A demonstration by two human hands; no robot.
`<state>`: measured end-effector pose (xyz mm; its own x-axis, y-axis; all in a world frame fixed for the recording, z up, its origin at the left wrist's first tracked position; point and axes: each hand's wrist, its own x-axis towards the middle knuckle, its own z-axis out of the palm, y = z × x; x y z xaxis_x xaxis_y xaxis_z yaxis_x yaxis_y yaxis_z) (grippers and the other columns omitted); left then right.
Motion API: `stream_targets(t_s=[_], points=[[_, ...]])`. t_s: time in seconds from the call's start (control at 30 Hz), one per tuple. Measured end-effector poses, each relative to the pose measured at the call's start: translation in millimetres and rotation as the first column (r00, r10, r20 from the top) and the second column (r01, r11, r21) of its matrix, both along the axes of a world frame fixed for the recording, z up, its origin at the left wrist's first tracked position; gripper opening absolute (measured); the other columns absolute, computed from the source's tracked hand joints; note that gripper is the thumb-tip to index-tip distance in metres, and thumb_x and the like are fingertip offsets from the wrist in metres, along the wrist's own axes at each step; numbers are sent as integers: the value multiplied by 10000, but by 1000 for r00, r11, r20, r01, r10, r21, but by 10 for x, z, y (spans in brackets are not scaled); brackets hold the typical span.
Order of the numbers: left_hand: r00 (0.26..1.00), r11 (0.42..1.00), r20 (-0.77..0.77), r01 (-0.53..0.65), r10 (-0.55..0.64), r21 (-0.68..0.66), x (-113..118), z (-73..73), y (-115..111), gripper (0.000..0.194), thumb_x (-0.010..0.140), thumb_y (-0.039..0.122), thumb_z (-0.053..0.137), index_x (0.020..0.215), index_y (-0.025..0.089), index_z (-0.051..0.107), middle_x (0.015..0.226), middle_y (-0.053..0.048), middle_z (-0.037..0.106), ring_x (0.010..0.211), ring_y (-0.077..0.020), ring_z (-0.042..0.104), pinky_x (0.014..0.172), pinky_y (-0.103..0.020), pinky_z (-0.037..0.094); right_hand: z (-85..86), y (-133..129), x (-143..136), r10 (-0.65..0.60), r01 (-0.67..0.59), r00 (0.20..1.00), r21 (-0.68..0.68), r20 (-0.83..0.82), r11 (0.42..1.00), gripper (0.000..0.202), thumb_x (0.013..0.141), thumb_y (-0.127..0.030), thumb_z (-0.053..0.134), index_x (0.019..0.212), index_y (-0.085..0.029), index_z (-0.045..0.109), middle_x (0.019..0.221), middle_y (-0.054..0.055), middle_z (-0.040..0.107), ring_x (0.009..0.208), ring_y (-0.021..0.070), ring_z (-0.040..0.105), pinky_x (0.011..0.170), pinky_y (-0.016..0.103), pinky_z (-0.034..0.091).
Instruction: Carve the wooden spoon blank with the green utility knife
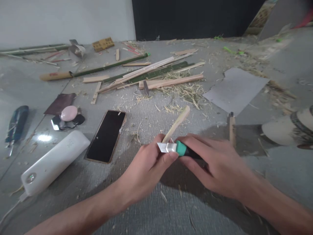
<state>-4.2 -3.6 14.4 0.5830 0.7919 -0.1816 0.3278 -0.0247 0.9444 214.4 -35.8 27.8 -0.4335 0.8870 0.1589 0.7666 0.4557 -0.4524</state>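
My right hand (215,160) is closed around the black and green handle of a utility knife (181,148), its short blade pointing left. In my left hand (151,163) is a pale strip of wood or bamboo (178,122), its far end rising up and to the right. The left thumb presses near the knife's metal collar, and the blade lies against or just in front of the strip's lower end. My left fingers are partly hidden behind the knife. Thin shavings (173,108) lie on the grey floor beyond both hands.
A phone (106,135) and a white power bank (56,163) with a cable lie to the left. Past them are a blue-handled tool (18,124) and a pink oval object (69,113). Bamboo strips (156,70) are piled ahead. Sandpaper-like sheet (238,89) lies right.
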Motion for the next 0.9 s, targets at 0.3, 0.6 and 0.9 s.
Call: stream_targets(t_s=[0.3, 0.6, 0.9], points=[[991, 997, -104, -81, 79, -18, 25, 10, -28, 327, 1045, 495, 469, 887, 214, 527, 774, 32, 542, 677, -130, 453, 600, -298, 330, 9, -12, -29, -48, 37, 995, 116, 92, 993, 166, 1039, -336, 475, 1094, -228, 588, 891, -10, 694, 684, 153, 621, 566, 294, 363], [976, 988, -160, -152, 147, -17, 34, 3, -54, 416, 1034, 542, 469, 778, 214, 473, 676, 47, 462, 615, -124, 368, 545, -303, 252, 15, -43, -61, -105, 77, 985, 195, 138, 978, 156, 1038, -332, 476, 1036, -223, 587, 813, -23, 658, 624, 147, 586, 527, 295, 328], [995, 981, 23, -97, 102, -166, 27, 9, -29, 337, 1014, 539, 538, 983, 205, 562, 777, 31, 507, 702, -130, 441, 615, -289, 334, -4, 4, -11, -29, 22, 997, 97, 71, 995, 126, 1028, -332, 484, 1060, -238, 560, 878, -4, 695, 669, 165, 630, 547, 296, 364]])
